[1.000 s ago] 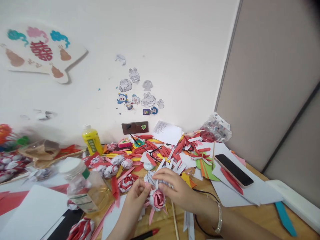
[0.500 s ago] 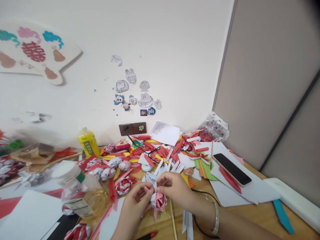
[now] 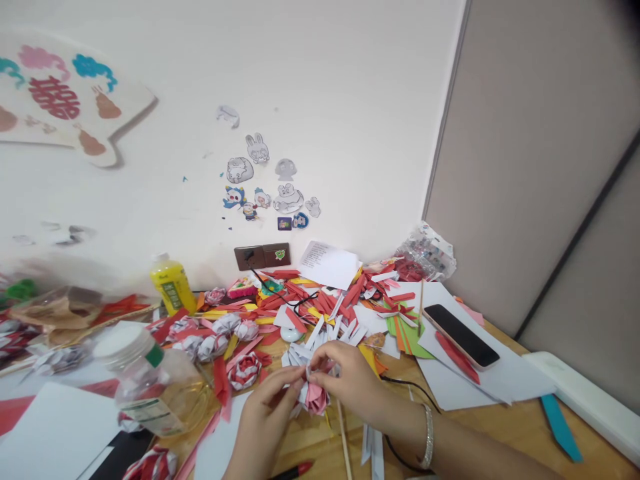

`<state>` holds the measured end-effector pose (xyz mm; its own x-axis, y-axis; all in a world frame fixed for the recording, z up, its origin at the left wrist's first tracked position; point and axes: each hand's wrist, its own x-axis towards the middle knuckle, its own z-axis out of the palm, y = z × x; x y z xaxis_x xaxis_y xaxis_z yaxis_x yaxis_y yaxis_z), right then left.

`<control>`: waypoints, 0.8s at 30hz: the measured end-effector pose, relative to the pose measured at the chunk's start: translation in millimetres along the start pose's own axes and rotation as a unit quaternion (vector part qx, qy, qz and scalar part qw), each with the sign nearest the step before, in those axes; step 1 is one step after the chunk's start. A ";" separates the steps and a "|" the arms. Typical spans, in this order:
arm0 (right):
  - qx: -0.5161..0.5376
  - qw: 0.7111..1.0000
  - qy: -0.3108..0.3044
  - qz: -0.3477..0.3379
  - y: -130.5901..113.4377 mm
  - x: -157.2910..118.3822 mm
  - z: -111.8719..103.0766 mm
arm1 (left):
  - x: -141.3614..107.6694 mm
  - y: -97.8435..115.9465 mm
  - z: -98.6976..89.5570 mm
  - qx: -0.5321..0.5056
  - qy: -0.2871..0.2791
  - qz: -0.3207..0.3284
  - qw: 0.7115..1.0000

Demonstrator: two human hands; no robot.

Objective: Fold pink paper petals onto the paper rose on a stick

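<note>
Near the bottom centre, a folded paper flower (image 3: 316,399) in pink and white is held between both hands over the wooden table (image 3: 320,448). My left hand (image 3: 277,395) comes from the lower left, with thumb and index finger pinched on the flower's upper left edge. My right hand (image 3: 345,375), with a sparkling bracelet at the wrist, pinches the flower's top from the right. The two sets of fingertips nearly meet. White folded strips (image 3: 320,333) lie just behind the hands, and a thin wooden stick (image 3: 344,440) lies below the right hand.
A clear jar (image 3: 150,383) and yellow bottle (image 3: 173,285) stand left. Red-and-white paper flowers (image 3: 245,371) lie between jar and hands. Farther right are a phone (image 3: 461,335) on white sheets and green paper (image 3: 407,337). A black cable (image 3: 410,385) passes the right forearm.
The flower has turned and tilted slightly in the fingers, and its pink part faces lower. Both hands have drawn closer together at its top. The whole view has shifted slightly.
</note>
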<state>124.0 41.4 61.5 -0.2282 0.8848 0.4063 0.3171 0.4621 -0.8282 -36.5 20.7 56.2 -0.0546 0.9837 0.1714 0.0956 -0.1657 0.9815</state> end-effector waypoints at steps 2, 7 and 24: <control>0.000 1.000 0.002 0.000 -1.4 -0.1 -0.2 | 0.4 -0.6 0.2 -0.014 -0.007 -0.014 1.000; 0.004 1.000 -0.005 0.000 -7.8 -1.1 -1.4 | 3.3 -3.2 -0.3 -0.057 -0.022 -0.044 0.997; -0.018 0.999 0.013 -0.040 -38.4 -9.6 -11.5 | -9.4 15.3 7.0 -0.314 -0.133 -0.104 0.934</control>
<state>124.6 15.8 93.8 -0.2310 0.8463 0.4801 0.3316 0.5323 -0.7789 -27.5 9.4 69.0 0.2496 0.9680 0.0266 -0.4967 0.1044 0.8616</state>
